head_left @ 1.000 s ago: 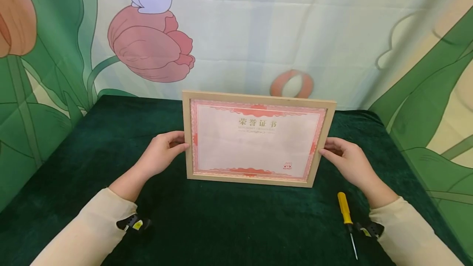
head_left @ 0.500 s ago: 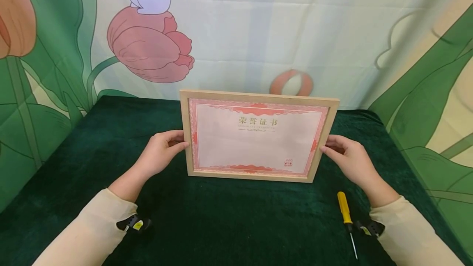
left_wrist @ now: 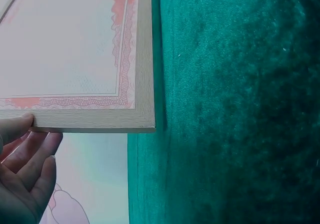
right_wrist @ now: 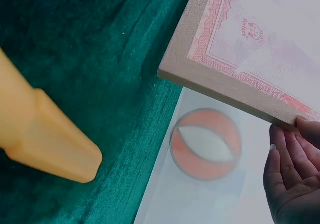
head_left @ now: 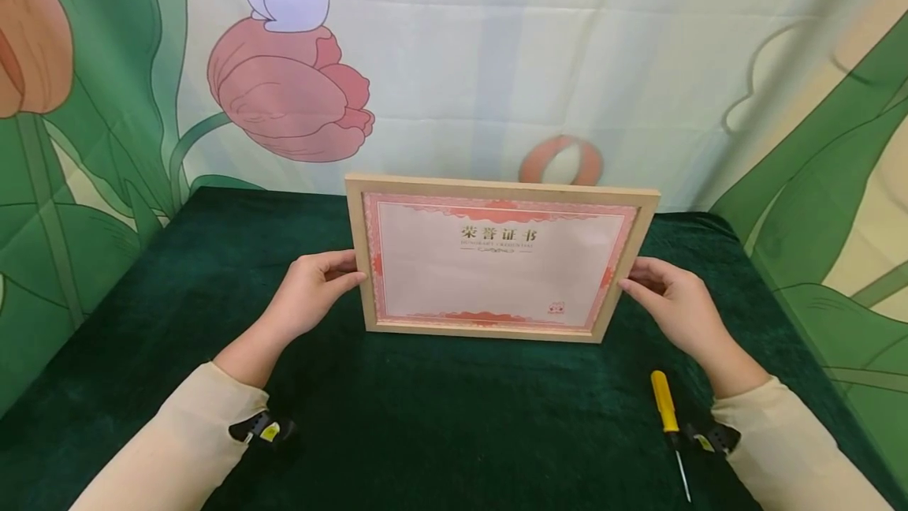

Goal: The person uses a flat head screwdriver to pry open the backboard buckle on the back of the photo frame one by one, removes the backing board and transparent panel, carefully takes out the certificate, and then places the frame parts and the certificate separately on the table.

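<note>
A light wooden picture frame (head_left: 489, 333) with a pink-bordered certificate (head_left: 489, 282) inside stands nearly upright over the middle of the table, its face toward me. My left hand (head_left: 312, 290) pinches its left side, thumb on the front and fingers behind. At the opposite side my right hand (head_left: 670, 298) grips the frame the same way. In the left wrist view the left thumb lies on the wooden edge (left_wrist: 90, 120). The right wrist view shows the right thumb on the frame's edge (right_wrist: 225, 91), the fingers curled below it.
A screwdriver (head_left: 664, 404) with a yellow handle lies on the dark green cloth (head_left: 454, 416), near the right forearm. Behind the table hangs a curtain (head_left: 461, 61) printed with flowers and leaves. Each wrist wears a dark strap.
The frame has shifted slightly away from me, its lower edge now higher in the head view, and its tilt has changed a little. Both hands keep their hold; the screwdriver stays put.
</note>
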Demonstrator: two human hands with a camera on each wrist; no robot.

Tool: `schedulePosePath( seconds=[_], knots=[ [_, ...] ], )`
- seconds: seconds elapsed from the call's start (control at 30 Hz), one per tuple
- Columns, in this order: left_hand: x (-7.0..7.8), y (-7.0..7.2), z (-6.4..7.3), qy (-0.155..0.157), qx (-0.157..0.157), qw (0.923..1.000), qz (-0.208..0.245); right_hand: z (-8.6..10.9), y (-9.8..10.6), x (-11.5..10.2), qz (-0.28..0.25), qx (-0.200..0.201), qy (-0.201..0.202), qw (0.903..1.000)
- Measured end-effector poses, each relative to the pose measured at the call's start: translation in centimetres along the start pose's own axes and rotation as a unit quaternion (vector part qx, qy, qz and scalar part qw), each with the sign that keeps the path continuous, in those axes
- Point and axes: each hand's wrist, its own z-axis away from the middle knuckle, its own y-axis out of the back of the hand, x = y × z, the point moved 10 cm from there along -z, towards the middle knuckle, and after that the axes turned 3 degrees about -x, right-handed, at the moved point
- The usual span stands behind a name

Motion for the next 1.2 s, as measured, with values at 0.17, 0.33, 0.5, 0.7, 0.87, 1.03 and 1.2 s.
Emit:
schedulePosePath(
  seconds=[0.17, 0.33, 0.5, 0.7, 0.87, 1.03, 1.2],
  knots=[
    [-0.18, 0.02, -0.13, 0.004, 0.003, 1.0, 0.006, -0.1, 0.04, -0.1, 0.002, 0.005, 0.006, 1.0],
    [-0.03, 0.09, -0.17, -0.003, 0.008, 0.9999, 0.007, -0.08, 0.11, 0.04, 0.008, 0.008, 0.001, 0.9999],
    [0.07, 0.08, -0.16, -0.01, 0.014, 0.9998, 0.007, 0.04, 0.11, 0.35, 0.013, 0.015, 0.001, 0.9998],
    [-0.03, 0.1, -0.12, -0.019, 0.019, 0.9996, 0.01, 0.19, 0.17, 0.29, 0.012, 0.028, 0.019, 0.9993],
    [-0.08, 0.12, -0.26, -0.022, 0.018, 0.9995, 0.011, 0.25, 0.36, 0.12, 0.023, 0.042, 0.03, 0.9984],
    [-0.2, 0.04, -0.35, -0.023, 0.018, 0.9994, 0.018, 0.4, 0.48, 0.09, 0.032, 0.053, 0.037, 0.9974],
    [-0.03, -0.09, -0.42, -0.03, 0.018, 0.9992, 0.02, 0.45, 0.45, 0.15, 0.032, 0.059, 0.043, 0.9968]
  ],
)
